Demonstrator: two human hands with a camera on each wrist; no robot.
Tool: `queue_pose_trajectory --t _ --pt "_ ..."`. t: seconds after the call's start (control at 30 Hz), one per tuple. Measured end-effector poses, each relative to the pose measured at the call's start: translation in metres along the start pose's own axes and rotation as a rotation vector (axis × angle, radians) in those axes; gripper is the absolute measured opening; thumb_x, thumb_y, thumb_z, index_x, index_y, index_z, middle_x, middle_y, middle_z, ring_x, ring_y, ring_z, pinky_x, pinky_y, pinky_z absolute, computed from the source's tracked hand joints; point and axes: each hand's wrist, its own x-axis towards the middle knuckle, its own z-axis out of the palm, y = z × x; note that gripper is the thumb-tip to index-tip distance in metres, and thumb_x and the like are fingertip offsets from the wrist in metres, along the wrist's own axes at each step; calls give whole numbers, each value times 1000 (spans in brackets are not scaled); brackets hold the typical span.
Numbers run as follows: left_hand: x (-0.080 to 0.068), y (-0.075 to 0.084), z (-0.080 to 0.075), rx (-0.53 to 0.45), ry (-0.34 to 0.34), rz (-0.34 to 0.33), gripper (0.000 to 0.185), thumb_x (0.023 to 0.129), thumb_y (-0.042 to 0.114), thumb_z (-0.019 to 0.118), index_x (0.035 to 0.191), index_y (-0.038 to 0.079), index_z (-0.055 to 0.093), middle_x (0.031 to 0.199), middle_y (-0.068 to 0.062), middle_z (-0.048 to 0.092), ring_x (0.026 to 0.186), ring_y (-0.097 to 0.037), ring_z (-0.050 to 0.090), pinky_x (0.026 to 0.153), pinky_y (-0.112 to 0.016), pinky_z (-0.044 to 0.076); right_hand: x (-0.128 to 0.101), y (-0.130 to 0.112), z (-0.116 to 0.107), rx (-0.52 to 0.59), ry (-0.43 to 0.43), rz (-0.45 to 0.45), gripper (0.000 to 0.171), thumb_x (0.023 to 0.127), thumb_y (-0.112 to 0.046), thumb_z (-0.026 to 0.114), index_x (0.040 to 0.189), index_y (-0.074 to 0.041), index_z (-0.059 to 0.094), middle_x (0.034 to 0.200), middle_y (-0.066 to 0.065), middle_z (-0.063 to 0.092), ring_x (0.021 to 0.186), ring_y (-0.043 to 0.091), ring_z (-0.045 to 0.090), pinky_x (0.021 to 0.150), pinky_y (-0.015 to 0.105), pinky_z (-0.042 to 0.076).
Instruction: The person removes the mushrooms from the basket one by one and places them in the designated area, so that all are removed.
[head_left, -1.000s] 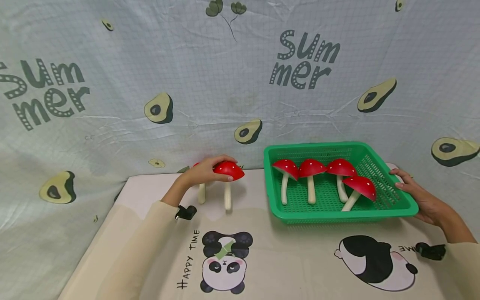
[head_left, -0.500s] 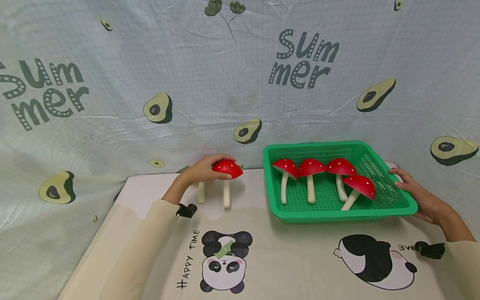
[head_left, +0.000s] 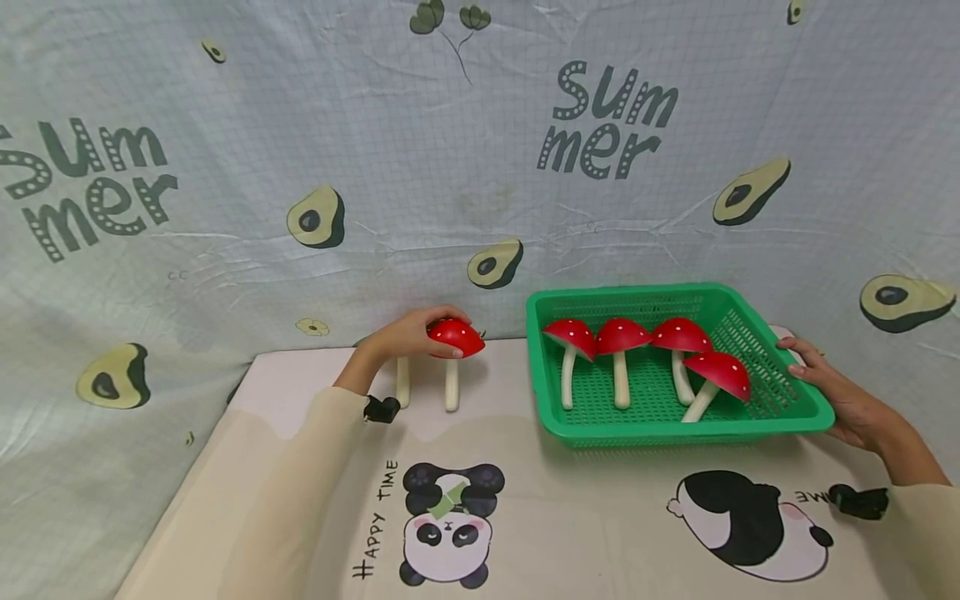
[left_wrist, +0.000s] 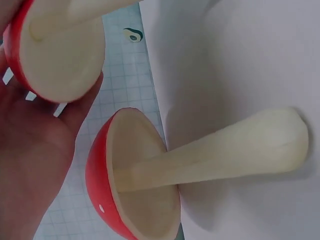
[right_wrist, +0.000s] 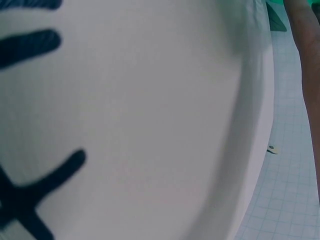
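Note:
My left hand (head_left: 411,335) grips the red, white-dotted cap of a toy mushroom (head_left: 454,338), whose pale stem hangs down near the table's back edge. In the left wrist view, the fingers wrap the cap of this held mushroom (left_wrist: 65,60) from its outer side. A second mushroom (left_wrist: 225,155) lies beside it, stem on the table; in the head view its cap is hidden behind the left hand. At the right, my right hand (head_left: 843,396) holds the right rim of a green plastic basket (head_left: 675,432). Inside the basket lie several matching mushrooms (head_left: 621,337).
The pale tablecloth (head_left: 570,517) carries panda prints. Right behind the table hangs a light cloth (head_left: 420,167) with avocado prints and lettering. The right wrist view shows mainly the tablecloth (right_wrist: 150,100), with a forearm at its right edge.
The held mushroom's stem end has shifted slightly up and back in the head view. My left wrist has moved a little right, covering the second mushroom's cap. The right hand and basket stay put.

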Motion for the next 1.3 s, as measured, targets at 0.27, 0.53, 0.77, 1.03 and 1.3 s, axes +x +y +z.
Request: queue_pose_trajectory --t 0.27,0.53,0.77,1.03,1.3 --pt "5 -2 2 -9 12 -28 50 87 24 80 132 24 59 136 -5 55 126 -31 50 94 -43 55 1 -1 0 4 -7 0 37 112 -17 23 140 -40 27 124 -14 56 96 16 71 75 38 62" --pt "15 1 2 74 -9 -81 54 89 30 78 138 19 59 136 -7 55 125 -30 50 97 -43 52 0 -1 -2 29 -17 1 35 112 -17 21 139 -39 26 122 -10 56 96 17 71 75 38 62" --pt "25 1 5 195 -31 -110 52 88 35 79 135 20 63 132 -5 60 122 -26 52 100 -41 49 -1 2 -3 45 -24 -3 35 112 -16 21 139 -38 25 123 -10 57 97 18 71 76 38 62" --pt "27 4 5 219 -44 -147 52 89 30 79 136 17 63 134 -7 59 122 -28 52 102 -41 48 0 1 -2 31 -14 2 36 112 -17 22 140 -39 25 124 -11 55 97 17 71 76 39 62" --pt "26 3 7 213 -34 -142 51 89 26 79 136 15 62 132 -9 60 121 -29 53 101 -42 49 0 -1 -1 46 -22 1 35 112 -17 22 139 -38 25 123 -10 55 97 18 71 76 39 62"
